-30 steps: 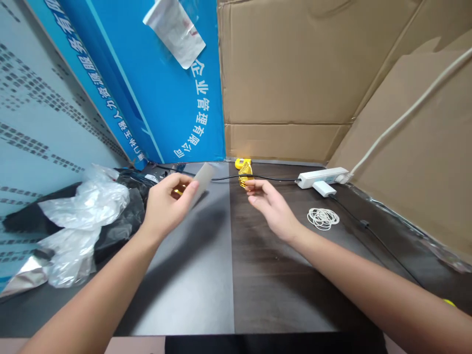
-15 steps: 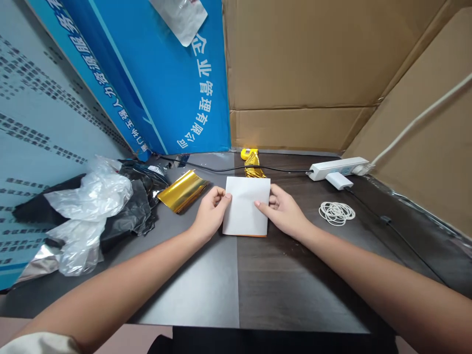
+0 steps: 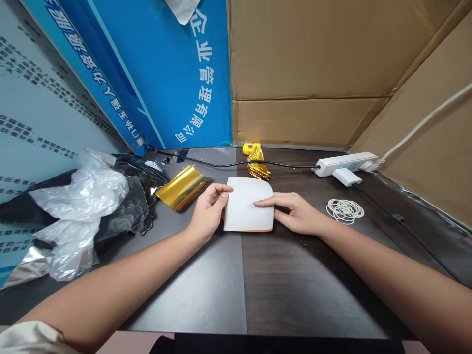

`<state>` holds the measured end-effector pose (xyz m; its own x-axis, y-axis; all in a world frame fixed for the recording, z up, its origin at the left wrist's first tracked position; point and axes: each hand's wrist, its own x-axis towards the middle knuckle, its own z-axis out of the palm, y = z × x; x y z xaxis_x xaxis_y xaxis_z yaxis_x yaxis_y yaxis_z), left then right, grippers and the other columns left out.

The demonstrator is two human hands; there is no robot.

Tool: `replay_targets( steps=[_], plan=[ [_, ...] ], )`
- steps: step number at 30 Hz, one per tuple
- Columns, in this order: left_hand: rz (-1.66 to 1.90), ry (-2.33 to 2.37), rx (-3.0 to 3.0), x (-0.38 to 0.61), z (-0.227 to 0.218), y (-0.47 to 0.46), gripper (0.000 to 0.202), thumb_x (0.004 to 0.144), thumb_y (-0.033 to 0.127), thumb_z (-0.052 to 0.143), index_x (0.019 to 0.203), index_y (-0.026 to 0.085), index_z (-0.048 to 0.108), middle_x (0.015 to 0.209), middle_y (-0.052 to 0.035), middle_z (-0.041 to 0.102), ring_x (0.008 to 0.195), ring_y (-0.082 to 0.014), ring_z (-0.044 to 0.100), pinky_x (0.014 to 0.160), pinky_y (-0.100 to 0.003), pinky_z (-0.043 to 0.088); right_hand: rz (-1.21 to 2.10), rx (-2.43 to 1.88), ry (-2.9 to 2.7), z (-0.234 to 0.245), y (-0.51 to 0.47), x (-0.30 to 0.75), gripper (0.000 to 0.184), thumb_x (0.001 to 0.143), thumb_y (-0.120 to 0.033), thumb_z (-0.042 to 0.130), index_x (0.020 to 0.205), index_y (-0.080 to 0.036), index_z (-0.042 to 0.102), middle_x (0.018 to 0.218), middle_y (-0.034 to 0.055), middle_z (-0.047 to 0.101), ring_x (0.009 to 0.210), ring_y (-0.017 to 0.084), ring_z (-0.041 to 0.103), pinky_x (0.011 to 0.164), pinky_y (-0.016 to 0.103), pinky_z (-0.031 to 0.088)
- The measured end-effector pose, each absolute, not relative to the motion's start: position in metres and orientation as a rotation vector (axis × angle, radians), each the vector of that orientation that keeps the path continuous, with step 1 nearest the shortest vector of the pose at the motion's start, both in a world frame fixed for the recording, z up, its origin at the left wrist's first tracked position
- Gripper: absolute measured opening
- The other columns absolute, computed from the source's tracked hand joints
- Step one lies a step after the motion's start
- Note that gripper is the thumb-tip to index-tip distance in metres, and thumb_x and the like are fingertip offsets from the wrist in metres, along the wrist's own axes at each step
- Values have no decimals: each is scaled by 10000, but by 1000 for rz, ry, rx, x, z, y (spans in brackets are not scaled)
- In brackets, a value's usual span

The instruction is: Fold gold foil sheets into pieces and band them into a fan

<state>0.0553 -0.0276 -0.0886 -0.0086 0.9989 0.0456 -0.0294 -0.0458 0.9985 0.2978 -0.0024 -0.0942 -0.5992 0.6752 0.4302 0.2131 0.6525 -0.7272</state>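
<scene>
Between my hands is a folded sheet of paper (image 3: 245, 209), white on the side facing me, with a thin orange line along its lower edge. Its upper right corner curves away. My left hand (image 3: 211, 209) pinches the left edge between thumb and fingers. My right hand (image 3: 295, 211) grips the right edge, with one finger lying across the white face. Past the paper lie a crumpled gold foil strip (image 3: 258, 164) and a yellow object (image 3: 251, 148). A curled gold foil sheet (image 3: 183, 188) rests left of my left hand.
Clear plastic bags (image 3: 83, 191) and black plastic (image 3: 134, 209) are heaped at the left. A white power strip (image 3: 344, 163) with a plugged-in adapter (image 3: 346, 177) stands at the back right, near a coil of white cord (image 3: 345, 211). A black cable (image 3: 217, 165) crosses the back. Cardboard walls (image 3: 306, 49) rise behind.
The right fingers have shifted, with a finger rather than the thumb now on the white face. The paper's upper right corner has become curved. The view has tilted slightly.
</scene>
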Motion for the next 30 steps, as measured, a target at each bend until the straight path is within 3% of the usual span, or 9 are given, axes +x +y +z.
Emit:
replay_targets(
  steps=[4,8,12,16,20,30],
  plan=[
    [1180,1074,1175,56,-86,-30,288,763,266,671,1040,192,644,824,-13,637,597,-110,560,476,-198,456,787,-737,-2054,-95,-3,297,270,824,-224,721,1074,-297,791,1087,32,784,985,226,753,912,368,601],
    [1120,972,1282,57,-85,-32,351,782,330,744,1079,174,643,852,-35,613,630,-119,581,472,-211,508,771,-714,-1929,-91,-5,295,94,817,-311,770,886,-259,808,948,44,794,856,209,751,796,339,603],
    [1109,933,1496,55,-87,-33,318,774,333,778,1024,169,667,1106,-80,513,756,-139,626,437,-211,545,794,-730,-1793,-87,-8,290,199,865,-408,727,863,-220,793,970,63,785,889,212,736,827,344,594],
    [1063,908,1779,51,-89,-36,183,858,317,721,946,161,685,1138,-92,479,848,-144,593,500,-201,573,929,-812,-1612,-89,-12,285,283,832,-491,748,880,-215,788,990,60,780,892,220,726,839,350,593],
    [1083,824,1855,50,-89,-38,186,888,341,704,968,174,678,1122,-95,496,953,-178,576,547,-189,575,1064,-880,-1482,-92,-13,283,317,766,-513,799,887,-219,800,916,41,778,818,208,709,804,351,588],
    [1096,907,1703,54,-91,-38,299,926,425,651,825,147,607,920,-42,507,759,-121,548,521,-191,548,1248,-888,-1383,-93,-17,279,345,739,-502,826,930,-216,807,991,50,777,896,224,701,879,387,565]
  ],
)
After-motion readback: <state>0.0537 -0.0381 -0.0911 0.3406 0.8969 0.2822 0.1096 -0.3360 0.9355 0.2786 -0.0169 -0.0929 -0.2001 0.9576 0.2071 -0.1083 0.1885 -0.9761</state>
